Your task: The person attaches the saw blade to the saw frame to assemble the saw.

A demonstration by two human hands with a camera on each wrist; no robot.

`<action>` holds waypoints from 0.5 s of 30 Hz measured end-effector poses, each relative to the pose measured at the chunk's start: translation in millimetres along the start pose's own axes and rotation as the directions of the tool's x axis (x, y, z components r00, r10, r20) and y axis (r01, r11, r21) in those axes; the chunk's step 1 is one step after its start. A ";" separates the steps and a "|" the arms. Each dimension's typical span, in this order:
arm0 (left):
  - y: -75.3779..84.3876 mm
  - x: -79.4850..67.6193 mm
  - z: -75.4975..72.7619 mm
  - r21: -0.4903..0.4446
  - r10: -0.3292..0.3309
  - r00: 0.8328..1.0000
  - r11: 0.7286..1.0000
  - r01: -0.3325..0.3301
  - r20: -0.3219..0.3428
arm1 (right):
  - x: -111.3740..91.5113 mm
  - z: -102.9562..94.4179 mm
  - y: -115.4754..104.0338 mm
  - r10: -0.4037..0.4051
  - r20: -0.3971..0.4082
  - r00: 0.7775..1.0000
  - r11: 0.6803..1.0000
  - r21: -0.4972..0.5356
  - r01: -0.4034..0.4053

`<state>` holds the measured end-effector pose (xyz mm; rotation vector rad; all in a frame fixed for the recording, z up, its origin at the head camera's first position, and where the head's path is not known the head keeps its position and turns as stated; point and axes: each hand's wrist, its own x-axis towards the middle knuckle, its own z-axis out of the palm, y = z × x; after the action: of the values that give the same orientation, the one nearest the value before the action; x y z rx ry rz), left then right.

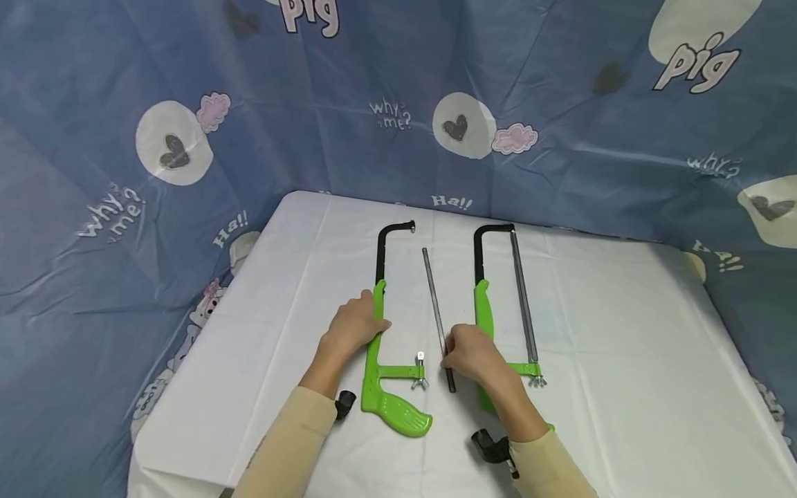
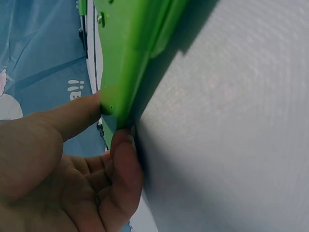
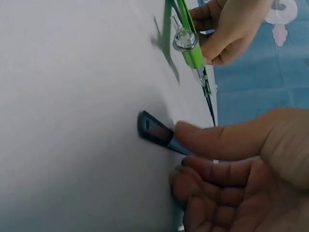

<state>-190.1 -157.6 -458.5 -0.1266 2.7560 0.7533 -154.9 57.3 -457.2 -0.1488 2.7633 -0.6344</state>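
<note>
On the left lies a green hacksaw frame (image 1: pixel 371 394) with a black front bow and no blade across it. My left hand (image 1: pixel 351 324) pinches its green spine, thumb on one side and fingers on the other, as the left wrist view shows close up. A loose grey hacksaw blade (image 1: pixel 433 294) slants beside this frame. Near the blade's lower end, my right hand (image 1: pixel 471 353) pinches it between thumb and fingers. The blade tip with its small hole (image 3: pixel 153 129) juts out past the thumb in the right wrist view. A wing nut (image 1: pixel 420 382) sits at the frame's rear arm.
A second green hacksaw (image 1: pixel 483 308) lies to the right, a grey blade (image 1: pixel 524 297) fitted in it; my right hand and forearm cover part of its handle. White cloth (image 1: pixel 623 346) covers the table. A blue printed curtain (image 1: pixel 373 152) hangs behind.
</note>
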 end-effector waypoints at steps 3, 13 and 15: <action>0.8 0.4 0.1 0.005 0.006 1.000 1.000 -0.006 -0.001 | -3.5 -0.6 -2.8 -0.017 -0.034 0.999 0.996 -0.086 0.014; -0.8 -0.6 0.7 -0.018 -0.012 1.000 1.000 0.012 0.005 | -9.7 3.4 -9.4 -0.020 -0.104 0.994 0.990 -0.138 0.005; -0.9 -1.0 0.7 -0.010 -0.010 1.000 1.000 0.010 0.006 | -10.1 5.0 -8.1 -0.001 -0.096 0.995 0.994 -0.107 -0.009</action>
<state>-188.9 -158.0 -459.3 -0.1403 2.7442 0.7635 -143.5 49.7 -455.2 -0.1397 2.8904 -0.5036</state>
